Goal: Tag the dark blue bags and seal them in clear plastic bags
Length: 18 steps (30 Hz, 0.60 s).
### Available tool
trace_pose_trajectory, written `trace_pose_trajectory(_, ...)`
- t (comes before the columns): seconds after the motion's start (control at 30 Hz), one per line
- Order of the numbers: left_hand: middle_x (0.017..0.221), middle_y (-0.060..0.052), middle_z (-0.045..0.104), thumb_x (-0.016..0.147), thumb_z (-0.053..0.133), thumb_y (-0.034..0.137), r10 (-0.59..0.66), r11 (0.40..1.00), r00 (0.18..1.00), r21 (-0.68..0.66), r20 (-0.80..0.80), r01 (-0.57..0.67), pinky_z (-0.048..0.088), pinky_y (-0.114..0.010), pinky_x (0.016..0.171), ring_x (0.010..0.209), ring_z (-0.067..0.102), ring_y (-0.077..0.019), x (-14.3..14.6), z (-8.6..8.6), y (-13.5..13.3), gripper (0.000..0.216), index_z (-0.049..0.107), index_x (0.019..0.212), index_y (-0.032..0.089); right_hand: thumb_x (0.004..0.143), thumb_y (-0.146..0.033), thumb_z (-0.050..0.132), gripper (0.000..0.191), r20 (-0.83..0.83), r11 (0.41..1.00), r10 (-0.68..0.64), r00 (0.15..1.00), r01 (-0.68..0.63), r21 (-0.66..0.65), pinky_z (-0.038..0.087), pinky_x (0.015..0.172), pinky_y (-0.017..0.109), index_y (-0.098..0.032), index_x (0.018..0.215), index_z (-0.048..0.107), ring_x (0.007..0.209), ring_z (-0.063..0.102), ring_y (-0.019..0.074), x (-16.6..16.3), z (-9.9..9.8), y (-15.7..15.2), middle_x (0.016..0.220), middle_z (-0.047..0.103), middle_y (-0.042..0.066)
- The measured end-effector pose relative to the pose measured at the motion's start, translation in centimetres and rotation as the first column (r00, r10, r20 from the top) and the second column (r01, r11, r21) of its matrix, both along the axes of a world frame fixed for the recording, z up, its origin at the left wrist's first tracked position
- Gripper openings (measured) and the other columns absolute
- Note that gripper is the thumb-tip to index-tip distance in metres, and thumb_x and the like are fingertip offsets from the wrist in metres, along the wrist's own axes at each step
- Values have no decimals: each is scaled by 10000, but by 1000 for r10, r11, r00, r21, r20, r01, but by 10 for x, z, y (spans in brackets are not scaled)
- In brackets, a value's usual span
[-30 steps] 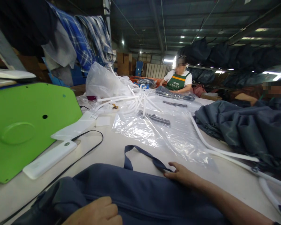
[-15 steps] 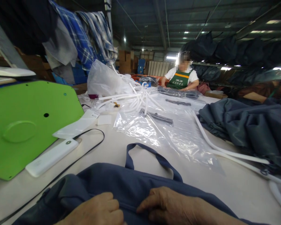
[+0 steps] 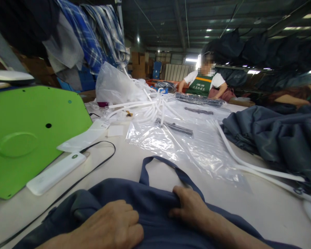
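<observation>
A dark blue fabric bag (image 3: pixel 150 204) lies flat on the white table (image 3: pixel 124 162) right in front of me, its strap loop (image 3: pixel 155 164) pointing away. My left hand (image 3: pixel 111 224) rests on the fabric at the bottom, fingers curled down on it. To its right, my right hand (image 3: pixel 190 205) pinches a fold of the same fabric just below the strap loop.
A green panel (image 3: pixel 28 135) leans at the left, with a white power bank (image 3: pixel 55 173) and black cable (image 3: pixel 98 162) beside it. Clear plastic bags (image 3: pixel 181 145), white tubes (image 3: pixel 150 107) and piled dark fabric (image 3: pixel 280 138) lie beyond. Two other people work at the far side.
My right hand drew back from the strap loop toward me, then moved up again and gripped a fold of the fabric. My left hand stayed on the bag.
</observation>
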<state>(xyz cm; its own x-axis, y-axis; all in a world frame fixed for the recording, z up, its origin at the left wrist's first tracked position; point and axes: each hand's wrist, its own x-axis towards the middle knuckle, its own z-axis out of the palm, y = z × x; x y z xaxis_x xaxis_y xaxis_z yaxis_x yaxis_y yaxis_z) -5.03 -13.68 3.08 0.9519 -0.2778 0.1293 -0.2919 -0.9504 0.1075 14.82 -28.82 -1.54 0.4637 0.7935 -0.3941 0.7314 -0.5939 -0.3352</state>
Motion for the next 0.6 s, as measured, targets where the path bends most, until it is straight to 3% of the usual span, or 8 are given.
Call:
trace_pose_trajectory(0.07, 780, 18, 567, 666, 545, 73, 83, 997, 997, 7, 7, -83, 407, -234, 646, 680, 517, -138, 0, 1, 0, 169, 469, 745, 202, 684, -282, 693, 224, 67, 998, -12, 998, 8, 61, 419, 730, 306, -176, 856, 597, 878, 608, 256, -5, -4, -3, 898, 658, 64)
trace_pose_trajectory(0.13, 1006, -33, 585, 590, 516, 47, 132, 991, 991, 26, 38, -133, 443, -280, 780, 878, 556, -180, 0, 3, -1, 223, 492, 752, 198, 689, -193, 631, 137, 130, 992, 11, 991, -27, 125, 405, 723, 292, -182, 812, 572, 859, 607, 234, -10, -6, -10, 865, 649, 48)
trace_pose_trajectory(0.23, 1316, -93, 459, 532, 476, 44, 126, 990, 989, 51, 79, -130, 432, -402, 910, 1175, 461, -270, 2, 6, -1, 277, 523, 761, 193, 621, -95, 552, 154, 197, 968, 56, 979, -102, 230, 387, 683, 275, -189, 740, 521, 794, 593, 207, -17, -5, -23, 803, 627, 30)
trace_pose_trajectory(0.43, 1282, -43, 506, 524, 520, 28, 111, 994, 991, -27, 75, -109, 410, -437, 956, 1186, 447, -257, 1, 16, -5, 360, 553, 823, 227, 548, -79, 489, 184, 172, 878, 97, 980, -165, 448, 336, 579, 238, -203, 667, 427, 630, 522, 132, -24, 16, -55, 681, 561, -22)
trace_pose_trajectory(0.6, 1204, -16, 557, 719, 625, 135, 0, 1000, 990, 8, 139, -1, 426, -393, 890, 1060, 501, -232, -2, 19, -14, 138, 551, 783, 233, 769, -179, 532, 106, 237, 831, 268, 934, -348, 434, 343, 538, 242, -215, 726, 441, 646, 545, 136, -36, 44, -82, 713, 572, -10)
